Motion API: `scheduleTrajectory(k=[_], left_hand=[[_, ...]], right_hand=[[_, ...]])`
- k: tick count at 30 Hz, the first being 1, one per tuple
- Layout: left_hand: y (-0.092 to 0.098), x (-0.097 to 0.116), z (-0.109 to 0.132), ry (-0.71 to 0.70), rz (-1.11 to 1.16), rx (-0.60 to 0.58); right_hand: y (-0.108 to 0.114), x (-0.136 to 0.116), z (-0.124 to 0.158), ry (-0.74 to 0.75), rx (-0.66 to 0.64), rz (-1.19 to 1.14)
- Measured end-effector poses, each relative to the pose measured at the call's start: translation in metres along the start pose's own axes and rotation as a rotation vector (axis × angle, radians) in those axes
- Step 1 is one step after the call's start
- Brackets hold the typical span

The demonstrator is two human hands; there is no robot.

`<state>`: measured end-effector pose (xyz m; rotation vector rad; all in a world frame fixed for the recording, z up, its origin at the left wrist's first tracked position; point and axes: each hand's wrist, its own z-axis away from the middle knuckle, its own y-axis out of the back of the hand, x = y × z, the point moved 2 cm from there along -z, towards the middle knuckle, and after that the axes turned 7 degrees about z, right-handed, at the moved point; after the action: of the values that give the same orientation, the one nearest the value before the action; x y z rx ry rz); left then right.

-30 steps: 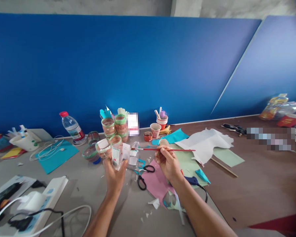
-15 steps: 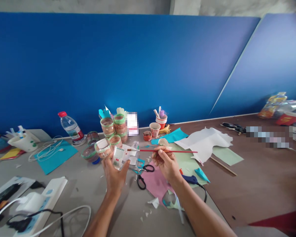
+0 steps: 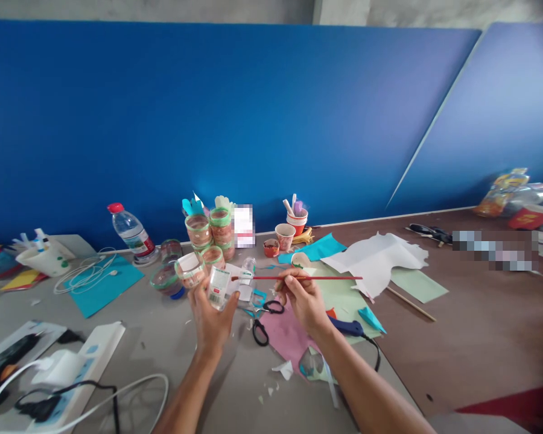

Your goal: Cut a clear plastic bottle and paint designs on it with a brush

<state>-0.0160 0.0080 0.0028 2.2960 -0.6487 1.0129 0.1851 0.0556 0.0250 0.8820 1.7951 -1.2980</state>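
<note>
Head view, the only view supplied: the left hand holds a clear plastic container bearing a printed label, raised above the tabletop in front of several green-rimmed jars; its grip is closed about the lower part, thumb on the right side and fingers on the left. Whether the adjoining white-lined cup is attached to the container cannot be determined. The right hand pinches a slim red brush between thumb and fingers, the handle lying nearly level and the bristle end directed left at the container's pale right-hand face; contact is not confirmed. Assessment: the container is judged light and thin-walled, apt to dent under a hard squeeze and to slide against smooth skin, and is best held low by opposite edges with modest pressure, leaving the pale face uncovered. The brush is judged very light, its handle stiff and its bristles soft; hold is properly taken on the handle, nearer the bristles for finer control, as the long rear end could lever the tip aside. Scissors and a pink sheet lie below, between the forearms.
</note>
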Motion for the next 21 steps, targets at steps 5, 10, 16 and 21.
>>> scheduleTrajectory(k=[5, 10, 16, 21], left_hand=[[-0.001, 0.0, 0.0, 0.001, 0.005, -0.006], [0.0, -0.002, 0.0, -0.033, -0.024, 0.003], [-0.001, 0.001, 0.0, 0.017, 0.075, -0.049], [-0.007, 0.007, 0.006, 0.084, 0.322, -0.182]], right_hand=[[-0.001, -0.003, -0.001, -0.007, -0.009, 0.007], [0.002, -0.006, -0.002, -0.007, 0.029, -0.068], [0.009, -0.004, -0.006, 0.06, 0.164, -0.059], [0.004, 0.011, 0.001, 0.13, 0.142, 0.321]])
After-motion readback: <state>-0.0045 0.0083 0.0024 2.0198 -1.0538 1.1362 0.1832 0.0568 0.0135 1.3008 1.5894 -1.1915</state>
